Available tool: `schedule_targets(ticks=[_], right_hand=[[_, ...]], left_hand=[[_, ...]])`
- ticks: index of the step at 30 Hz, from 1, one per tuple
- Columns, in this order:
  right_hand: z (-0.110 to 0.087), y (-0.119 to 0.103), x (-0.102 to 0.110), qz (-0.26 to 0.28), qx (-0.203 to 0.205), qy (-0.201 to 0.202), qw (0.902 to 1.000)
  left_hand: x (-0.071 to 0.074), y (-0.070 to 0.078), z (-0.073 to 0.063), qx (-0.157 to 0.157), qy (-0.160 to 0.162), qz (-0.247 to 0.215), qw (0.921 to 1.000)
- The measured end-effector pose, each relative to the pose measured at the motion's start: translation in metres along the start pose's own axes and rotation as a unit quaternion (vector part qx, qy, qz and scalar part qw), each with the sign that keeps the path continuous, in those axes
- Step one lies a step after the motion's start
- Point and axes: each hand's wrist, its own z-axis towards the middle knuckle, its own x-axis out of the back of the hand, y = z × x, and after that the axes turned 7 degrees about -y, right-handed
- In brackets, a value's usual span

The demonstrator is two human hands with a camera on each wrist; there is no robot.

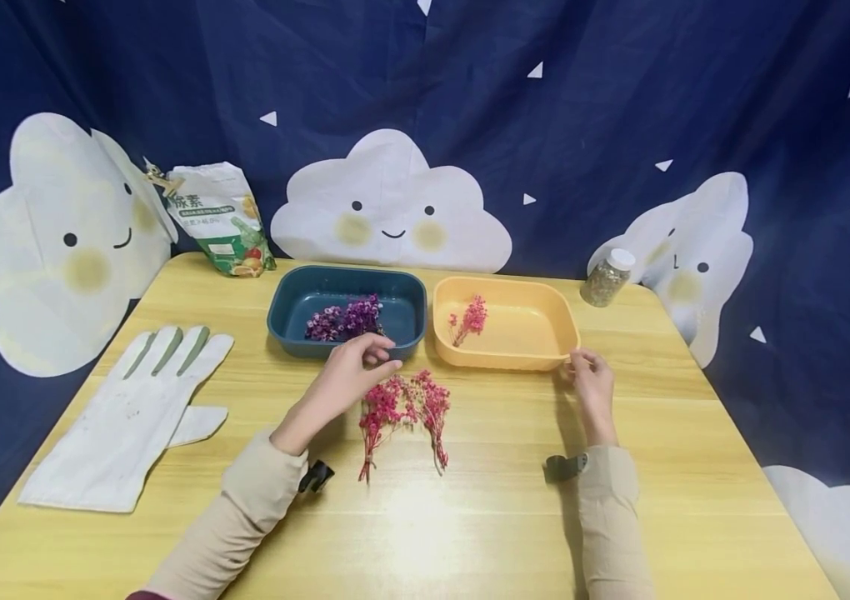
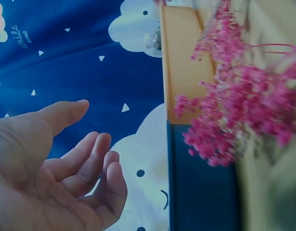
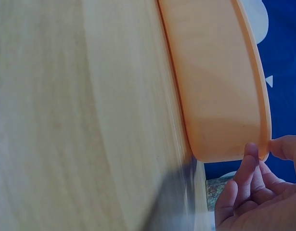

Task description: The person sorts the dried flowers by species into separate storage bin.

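Note:
My right hand (image 1: 593,383) pinches the near right corner of the yellow bin's rim; in the right wrist view the thumb and a fingertip meet at the edge of that bin (image 3: 220,86). A pink dried-flower sprig (image 1: 474,313) lies at the left inside the yellow bin (image 1: 530,335). The left hand (image 1: 350,375) hovers before the blue bin (image 1: 401,310) with nothing in it, its fingers loosely bent in the left wrist view. Purple dried flowers (image 1: 361,317) lie in the blue bin. Two pink dried-flower bunches (image 1: 434,404) lie on the table below the left hand.
A white glove (image 1: 106,425) lies flat on the left of the wooden table (image 1: 500,500). At the back left stands a clipped fertilizer bag (image 1: 218,221). A lidded jar (image 1: 607,279) stands at the back right. The dark blue curtain (image 1: 470,100) hangs behind.

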Motion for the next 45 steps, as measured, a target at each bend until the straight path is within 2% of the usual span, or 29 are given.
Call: schedule_targets(ticks=[10,20,29,45], right_hand=[[0.001,0.003,-0.002,0.002,-0.007,0.001,1.0],[0.001,-0.001,-0.001,0.0,-0.007,0.003,1.0],[0.001,0.0,-0.001,-0.005,-0.006,0.004,1.0],[0.001,-0.001,0.0,-0.008,-0.011,-0.006,0.9999]], left_hand=[[-0.002,-0.024,-0.043,0.031,0.006,0.045,0.9985],[-0.024,-0.031,-0.069,0.092,0.001,0.064,0.9937],[-0.041,-0.041,-0.079,0.132,-0.05,0.107,0.9843],[-0.043,-0.046,-0.077,0.155,-0.045,0.099,0.9819]])
